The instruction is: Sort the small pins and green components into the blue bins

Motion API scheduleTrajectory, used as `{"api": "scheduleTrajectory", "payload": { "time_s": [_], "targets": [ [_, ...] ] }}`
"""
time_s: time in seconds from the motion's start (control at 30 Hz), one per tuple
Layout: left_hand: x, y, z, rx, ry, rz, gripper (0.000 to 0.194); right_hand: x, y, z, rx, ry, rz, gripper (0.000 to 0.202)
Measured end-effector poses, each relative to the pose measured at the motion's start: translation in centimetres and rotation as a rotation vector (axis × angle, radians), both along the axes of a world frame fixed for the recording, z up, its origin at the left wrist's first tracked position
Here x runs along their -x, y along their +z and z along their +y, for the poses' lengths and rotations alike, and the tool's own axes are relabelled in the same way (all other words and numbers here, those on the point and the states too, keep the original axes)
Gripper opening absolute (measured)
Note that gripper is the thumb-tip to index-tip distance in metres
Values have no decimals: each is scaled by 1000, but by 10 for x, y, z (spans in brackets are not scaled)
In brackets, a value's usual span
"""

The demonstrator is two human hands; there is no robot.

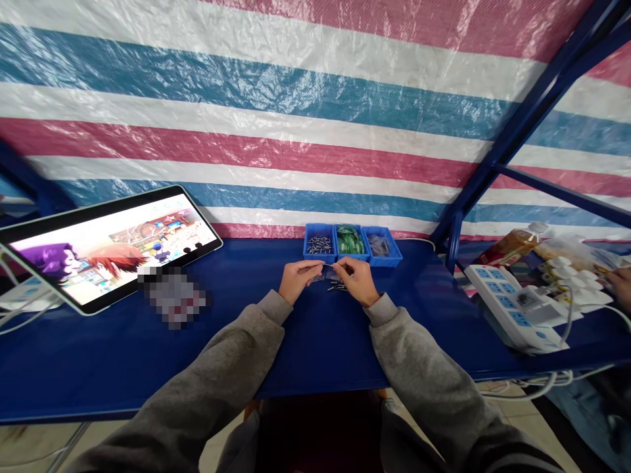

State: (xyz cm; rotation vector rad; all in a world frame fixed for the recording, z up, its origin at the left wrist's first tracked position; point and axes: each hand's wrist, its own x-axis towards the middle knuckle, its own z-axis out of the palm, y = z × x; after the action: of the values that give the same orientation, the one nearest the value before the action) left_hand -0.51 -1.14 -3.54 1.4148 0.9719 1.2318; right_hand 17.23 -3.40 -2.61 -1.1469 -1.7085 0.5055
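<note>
Both my hands meet over the blue table, just in front of three small blue bins. My left hand pinches one edge of a small clear plastic bag. The bag's other edge is between the fingers of my right hand. Several small dark metal pieces, perhaps screws, lie on the table beside my right fingers. The left bin holds many of the same kind of metal pieces. Green packets fill the middle bin, and clear plastic bags lie in the right bin.
A lit tablet leans at the left, with a blurred-out item before it. To the right lie a white power strip with plugs and a drink bottle. Another person's hand shows at the right edge. A striped tarp hangs behind.
</note>
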Motion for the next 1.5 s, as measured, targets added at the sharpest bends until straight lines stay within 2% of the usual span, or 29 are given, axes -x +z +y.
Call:
{"api": "scheduleTrajectory", "payload": {
  "time_s": [0.23,0.4,0.57,0.7,0.87,1.0,1.23,1.4,1.5],
  "targets": [
    [-1,0,0,-10,29,-17,30,0,1,0,-1,-14,-2,34],
    [-2,1,-1,3,0,3,31,0,0,1,9,13,1,34],
    [-1,2,0,3,59,-42,31,-1,1,0,13,-7,10,33],
    [-1,2,-1,14,21,-23,31,-1,0,1,12,12,3,33],
    [-1,2,0,5,59,-38,29,-2,0,2,24,-10,11,33],
    [0,2,0,27,6,-19,32,-3,-1,2,23,-2,4,34],
    [0,1,0,25,-7,-8,32,-1,-1,2,38,5,4,36],
    [0,1,0,-7,48,-10,30,-2,0,2,31,-5,12,36],
    [0,1,-1,-12,26,7,30,-2,1,2,39,-8,3,38]
  ]
}}
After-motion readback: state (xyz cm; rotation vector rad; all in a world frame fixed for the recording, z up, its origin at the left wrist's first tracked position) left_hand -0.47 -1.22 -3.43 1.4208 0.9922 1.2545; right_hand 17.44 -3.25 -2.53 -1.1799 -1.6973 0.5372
